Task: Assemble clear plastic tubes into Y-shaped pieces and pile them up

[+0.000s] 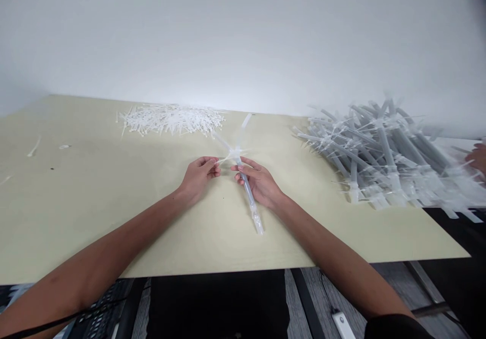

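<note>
In the middle of the table, my right hand [261, 181] is closed around a translucent Y-shaped tube [248, 192]. Its two thin branches point away from me, and its thicker end with a clear fitting points toward me. Thin white cable ties stick out around the joint where the branches meet. My left hand [198, 176], just left of the joint, pinches the tail of a cable tie [225, 158] between thumb and fingers. The tie's head at the joint is too small to make out.
A heap of white cable ties [172, 119] lies near the wall. On the right is a large pile of similar tubes [379, 146], partly over the table edge. Another person's hand [477, 157] is beside it. A few loose scraps [34, 147] lie at left.
</note>
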A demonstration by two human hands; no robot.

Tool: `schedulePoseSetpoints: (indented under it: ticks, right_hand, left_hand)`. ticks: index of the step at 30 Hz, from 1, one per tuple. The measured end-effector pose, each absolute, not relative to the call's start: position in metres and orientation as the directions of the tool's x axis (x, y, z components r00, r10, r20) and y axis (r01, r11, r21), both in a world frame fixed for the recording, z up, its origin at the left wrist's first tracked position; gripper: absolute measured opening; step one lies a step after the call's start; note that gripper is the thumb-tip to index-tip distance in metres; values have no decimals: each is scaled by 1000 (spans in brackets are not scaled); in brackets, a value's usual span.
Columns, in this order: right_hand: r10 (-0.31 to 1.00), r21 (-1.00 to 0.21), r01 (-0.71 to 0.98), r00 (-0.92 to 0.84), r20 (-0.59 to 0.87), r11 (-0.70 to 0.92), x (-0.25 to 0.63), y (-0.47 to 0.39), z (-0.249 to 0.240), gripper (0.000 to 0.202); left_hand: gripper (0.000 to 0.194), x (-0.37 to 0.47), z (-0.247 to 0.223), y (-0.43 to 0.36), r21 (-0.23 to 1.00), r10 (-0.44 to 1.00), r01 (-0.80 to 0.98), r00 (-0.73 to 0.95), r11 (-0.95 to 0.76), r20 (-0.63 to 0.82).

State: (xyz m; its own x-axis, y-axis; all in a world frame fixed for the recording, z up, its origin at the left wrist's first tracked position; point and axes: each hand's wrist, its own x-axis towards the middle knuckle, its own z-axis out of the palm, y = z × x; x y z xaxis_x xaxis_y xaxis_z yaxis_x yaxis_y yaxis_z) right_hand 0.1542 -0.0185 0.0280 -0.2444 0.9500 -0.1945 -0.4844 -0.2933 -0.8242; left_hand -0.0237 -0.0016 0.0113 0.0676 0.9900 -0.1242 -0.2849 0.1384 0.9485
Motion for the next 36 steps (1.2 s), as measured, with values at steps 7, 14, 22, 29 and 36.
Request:
schedulePoseSetpoints:
  ticks: [7, 14, 22, 29, 36]
  right_hand:
    - [942, -830, -477, -296, -156, -287, 153, -18, 22, 35]
    - [930, -837, -457, -333, -152, -301, 152, -19, 19, 39]
    - [927, -845, -438, -338, -161, -307, 151, -19, 16, 40]
    - [928, -857, -414, -331, -172, -306, 149, -20, 15, 37]
    - [932, -864, -405, -320, -172, -299, 148, -20, 16, 34]
  left_hand:
    - [24, -24, 14, -3, 972, 988, -209, 127, 110, -85]
    - [29, -27, 15, -2, 997, 997, 74, 77, 21, -27]
    - [28, -27, 16, -3, 960, 997, 278, 75, -13, -8]
    - [30, -27, 16, -3, 944, 997, 330, 74, -29, 5]
    - [30, -26, 17, -4, 948, 995, 317, 102, -36, 4]
